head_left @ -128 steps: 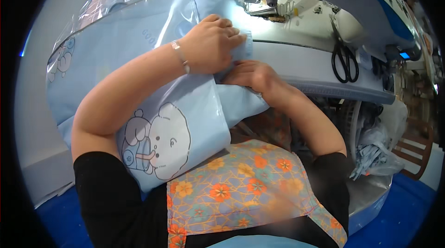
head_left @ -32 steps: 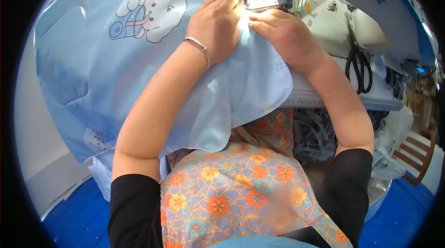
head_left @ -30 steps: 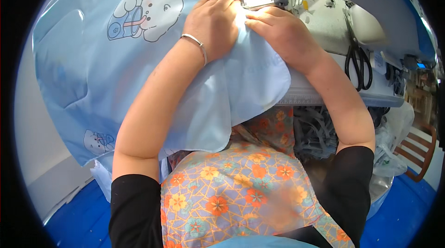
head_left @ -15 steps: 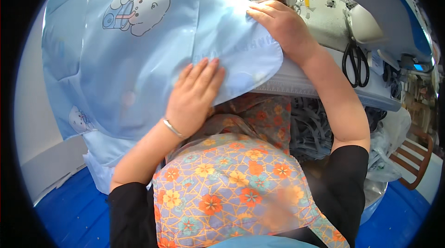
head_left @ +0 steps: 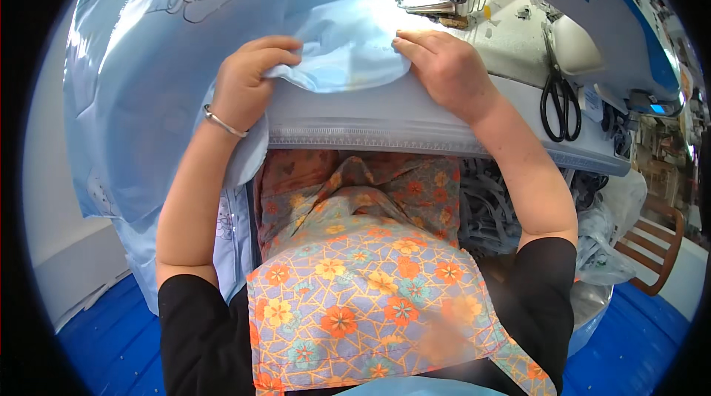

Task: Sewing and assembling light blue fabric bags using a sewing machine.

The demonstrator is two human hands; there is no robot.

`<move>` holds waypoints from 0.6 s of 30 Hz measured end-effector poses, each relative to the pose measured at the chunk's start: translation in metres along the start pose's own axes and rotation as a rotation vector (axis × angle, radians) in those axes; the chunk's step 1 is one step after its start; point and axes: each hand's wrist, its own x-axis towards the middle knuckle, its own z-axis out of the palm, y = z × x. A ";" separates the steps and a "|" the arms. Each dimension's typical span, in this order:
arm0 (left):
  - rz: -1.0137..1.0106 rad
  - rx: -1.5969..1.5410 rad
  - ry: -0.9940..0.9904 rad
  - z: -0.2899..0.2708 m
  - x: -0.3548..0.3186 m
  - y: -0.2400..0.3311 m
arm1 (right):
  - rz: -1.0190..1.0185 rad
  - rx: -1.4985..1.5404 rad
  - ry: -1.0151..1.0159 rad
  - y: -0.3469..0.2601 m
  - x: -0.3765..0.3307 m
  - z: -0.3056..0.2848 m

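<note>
Head view shows the pale blue printed cotton fabric [head_left: 222, 48] spread over the left part of the white sewing-machine table [head_left: 385, 118], its rounded hem edge lying near the table's front edge, just before the presser foot [head_left: 437, 7] of the white and blue sewing machine [head_left: 563, 3]. The left hand [head_left: 248, 85] curls its fingers over a fold of the cloth and pinches it; the right hand [head_left: 444, 70] lies nearly flat, fingers pressing the cloth's edge down beside the foot, holding nothing. The cloth looks light, soft and limp, likely to slide and bunch, so it is best held at the hem with flat fingers. Black scissors [head_left: 559, 96] lie toward the table's right end.
</note>
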 end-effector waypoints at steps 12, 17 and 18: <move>0.227 0.581 0.008 -0.003 0.024 -0.013 | 0.051 -0.070 -0.055 -0.010 0.012 0.009; 0.204 0.688 -0.054 -0.003 0.021 -0.006 | 0.106 -0.099 -0.087 -0.017 0.019 0.012; 0.190 0.732 -0.085 -0.003 0.019 -0.002 | 0.101 -0.097 -0.086 -0.017 0.020 0.012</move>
